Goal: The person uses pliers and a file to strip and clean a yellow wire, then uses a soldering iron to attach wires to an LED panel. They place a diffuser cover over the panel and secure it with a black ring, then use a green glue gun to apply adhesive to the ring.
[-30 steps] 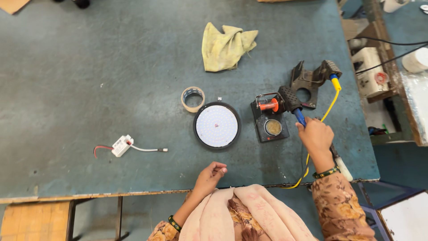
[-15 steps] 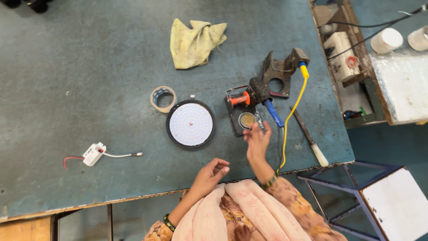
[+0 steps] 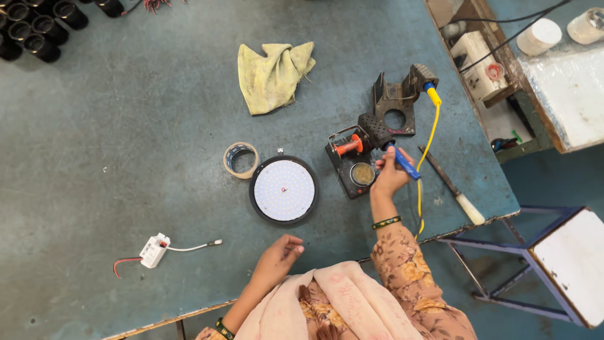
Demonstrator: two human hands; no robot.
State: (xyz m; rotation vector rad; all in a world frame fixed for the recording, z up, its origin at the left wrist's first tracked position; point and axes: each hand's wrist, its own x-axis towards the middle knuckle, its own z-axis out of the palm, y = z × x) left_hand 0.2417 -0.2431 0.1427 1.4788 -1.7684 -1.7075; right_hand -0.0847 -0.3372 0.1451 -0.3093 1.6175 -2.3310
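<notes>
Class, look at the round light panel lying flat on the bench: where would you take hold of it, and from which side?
Grip the round light panel by its black rim, from above at the near edge, beside the left hand. It lies flat, face up, so pinch the rim and avoid the white face.

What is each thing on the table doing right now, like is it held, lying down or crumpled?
Soldering iron: held in the right hand, tip in its stand.
Left hand: empty, resting near the table edge.
Round light panel: lying flat, face up.
Yellow cloth: crumpled.
Tape roll: lying flat.
White driver box: lying loose, wires unconnected.
File: lying untouched.
</notes>
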